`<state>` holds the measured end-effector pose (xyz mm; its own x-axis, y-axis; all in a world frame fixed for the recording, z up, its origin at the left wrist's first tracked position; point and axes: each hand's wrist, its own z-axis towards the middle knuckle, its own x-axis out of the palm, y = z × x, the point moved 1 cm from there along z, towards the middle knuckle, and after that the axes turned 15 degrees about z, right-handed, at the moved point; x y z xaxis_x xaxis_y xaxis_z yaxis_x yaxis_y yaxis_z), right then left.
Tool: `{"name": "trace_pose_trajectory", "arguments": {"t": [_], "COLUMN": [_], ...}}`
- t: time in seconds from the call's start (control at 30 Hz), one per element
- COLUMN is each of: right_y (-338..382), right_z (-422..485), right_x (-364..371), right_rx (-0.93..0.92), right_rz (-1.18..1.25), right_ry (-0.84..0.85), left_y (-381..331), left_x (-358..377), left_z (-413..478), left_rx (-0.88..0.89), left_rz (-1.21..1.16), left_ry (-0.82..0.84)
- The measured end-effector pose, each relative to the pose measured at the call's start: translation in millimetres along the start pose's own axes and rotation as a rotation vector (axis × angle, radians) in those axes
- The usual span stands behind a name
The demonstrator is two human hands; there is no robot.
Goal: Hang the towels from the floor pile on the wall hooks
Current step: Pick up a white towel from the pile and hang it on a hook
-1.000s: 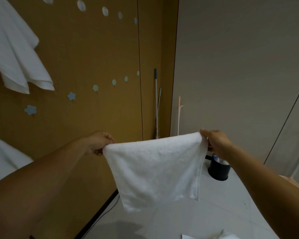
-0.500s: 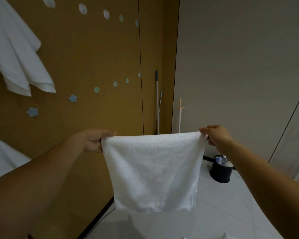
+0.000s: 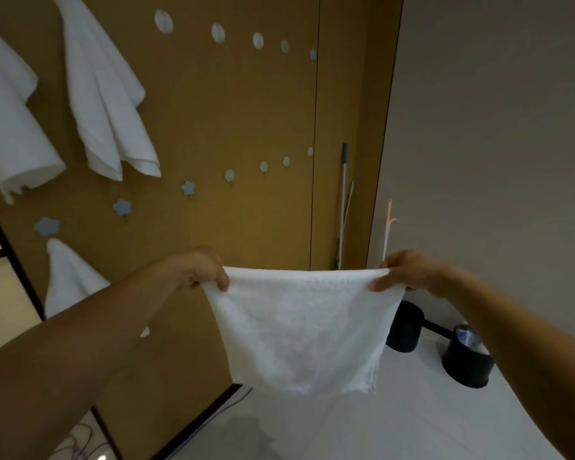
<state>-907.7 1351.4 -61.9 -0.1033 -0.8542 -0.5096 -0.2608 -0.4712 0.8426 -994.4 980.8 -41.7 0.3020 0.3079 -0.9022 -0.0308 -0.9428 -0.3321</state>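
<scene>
**Towel held stretched at both top corners, facing the hook wall**

We hold a white towel (image 3: pixel 299 330) by its two upper corners. Our left hand (image 3: pixel 200 268) pinches the left corner, fingers curled over the top edge with the thumb tip showing on the near face. Our right hand (image 3: pixel 404 270) pinches the right corner in the same manner, thumb pressed on the near side and fingers behind the cloth. The top edge runs nearly level and taut between both hands; the rest hangs free in the air, clear of the floor (image 3: pixel 362 426), with a doubled layer visible along its lower right edge.

Behind the towel stands the brown wall (image 3: pixel 229 104). It carries an upper row of round white hooks (image 3: pixel 163 21) and a lower row of pale blue flower-shaped hooks (image 3: pixel 188 188). We note a hung towel (image 3: pixel 107 104) on the upper row, a second one (image 3: pixel 10 134) at the far left edge, and a third (image 3: pixel 70 280) below the lower row, partly hidden by our left forearm.

In the corner to the right, a mop handle (image 3: pixel 343 207) leans against the wall. Two black containers (image 3: pixel 467 360) sit on the floor near the grey wall (image 3: pixel 495 127), just below our right forearm.
</scene>
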Motion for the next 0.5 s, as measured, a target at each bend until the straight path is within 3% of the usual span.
{"name": "trace_pose_trajectory", "arguments": {"t": [0.1,0.33,0.5], "right_y": [16,59,91], "right_z": [14,47,70], "right_x": [15,63,116], "right_rx": [-0.088,-0.262,-0.373], "right_rz": [-0.143,-0.017,0.162], "right_ry": [-0.001,-0.092,-0.172], "left_y": [13,64,97], "left_x": [-5,-15,-23], "left_z": [-6,-16,-10], "left_rx": [-0.028,-0.086,-0.122], "left_rz": [0.098,0.079,0.007], "left_ry": [-0.131,-0.331,-0.680]}}
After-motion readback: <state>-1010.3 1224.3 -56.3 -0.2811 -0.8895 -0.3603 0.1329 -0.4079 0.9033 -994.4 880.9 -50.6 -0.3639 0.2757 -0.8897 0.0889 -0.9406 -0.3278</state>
